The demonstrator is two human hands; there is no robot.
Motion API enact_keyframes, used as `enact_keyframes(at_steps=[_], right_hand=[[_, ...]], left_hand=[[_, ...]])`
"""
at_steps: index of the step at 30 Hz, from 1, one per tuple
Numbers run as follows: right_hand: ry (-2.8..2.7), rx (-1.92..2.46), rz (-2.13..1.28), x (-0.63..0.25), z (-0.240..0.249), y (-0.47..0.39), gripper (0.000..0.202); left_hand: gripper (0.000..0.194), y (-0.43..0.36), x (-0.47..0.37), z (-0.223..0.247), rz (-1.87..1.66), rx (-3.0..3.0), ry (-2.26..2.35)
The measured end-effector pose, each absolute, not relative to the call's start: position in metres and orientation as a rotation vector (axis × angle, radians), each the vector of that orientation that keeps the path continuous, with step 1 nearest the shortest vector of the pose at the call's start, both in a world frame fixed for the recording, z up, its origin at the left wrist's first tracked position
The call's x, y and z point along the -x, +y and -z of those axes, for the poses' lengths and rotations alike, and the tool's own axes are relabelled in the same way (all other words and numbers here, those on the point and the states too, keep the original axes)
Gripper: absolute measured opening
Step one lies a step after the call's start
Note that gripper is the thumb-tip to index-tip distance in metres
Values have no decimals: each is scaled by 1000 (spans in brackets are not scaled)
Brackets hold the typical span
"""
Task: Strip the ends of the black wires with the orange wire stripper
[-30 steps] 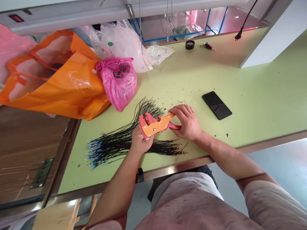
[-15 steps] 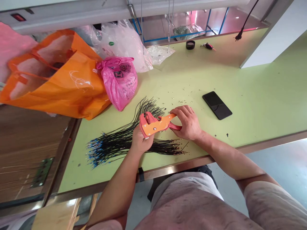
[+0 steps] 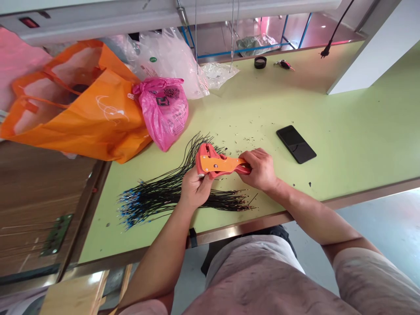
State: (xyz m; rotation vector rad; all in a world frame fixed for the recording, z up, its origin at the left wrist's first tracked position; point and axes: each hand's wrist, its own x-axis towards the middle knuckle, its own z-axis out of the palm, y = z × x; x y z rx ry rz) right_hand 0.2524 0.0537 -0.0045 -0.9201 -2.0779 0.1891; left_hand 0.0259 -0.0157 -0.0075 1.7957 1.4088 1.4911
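My right hand [image 3: 260, 169] is closed round the handles of an orange and red wire stripper [image 3: 225, 165], which are squeezed together. The tool's head points left, above the table. Close under that head is my left hand [image 3: 194, 187], its fingers closed and partly hidden by the tool; what they hold does not show. Beneath and beside my left hand lie black wires [image 3: 164, 192] in two spread bundles. Blue ends [image 3: 129, 208] gather at the left, and the lower bundle's right ends look coppery. One upper bundle bends away toward the back.
Small dark scraps [image 3: 249, 140] are scattered behind the tool. A black phone [image 3: 296, 144] lies to the right. An orange bag [image 3: 108, 109] and a pink plastic bag [image 3: 166, 116] stand at the back left. A black ring [image 3: 260, 62] and keys [image 3: 285, 64] lie farther back.
The wire stripper's handles have closed together in my right hand. Its head has tilted up and shifted slightly right. My left hand has stayed nearly in place.
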Motion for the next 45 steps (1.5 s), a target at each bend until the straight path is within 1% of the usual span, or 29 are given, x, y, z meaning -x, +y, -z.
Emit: enact_keyframes(at_steps=[2,3,7,9,14,22,28,32,38,42,45], right_hand=[[-2039,880,-249,-253,4,55,29],[-2030,859,-294,-253,4,56,28],[-2052,796,-500,-253,4,56,34],[-2069,773,-525,-252,5,55,36],[-2100,764,-457,-251,5,52,42],[-2124,826,-465,-249,5,51,40],[-2130,801,-351,-250,5,51,43],[-2139,794,-300,-251,6,52,45],[-2157,810,-298,-251,6,50,46],[-2160,809,-268,-251,5,51,46],[-2173,819,-219,-252,6,52,46]], left_hand=[[41,-15,-27,4,-1507,-1786,1418],[41,-15,-28,3,-1511,-1782,1430],[40,-14,-29,0,-1499,-1749,1497],[36,-14,-29,2,-1512,-1735,1525],[25,-13,-28,10,-1562,-1764,1523],[30,-12,-25,16,-1590,-1788,1528],[32,-11,-22,15,-1609,-1928,1451],[35,-13,-16,18,-1566,-1907,1491],[31,-12,-7,33,-1558,-1765,1621],[42,-7,-18,41,-1535,-1506,1520],[49,-7,-22,43,-1541,-1484,1496]])
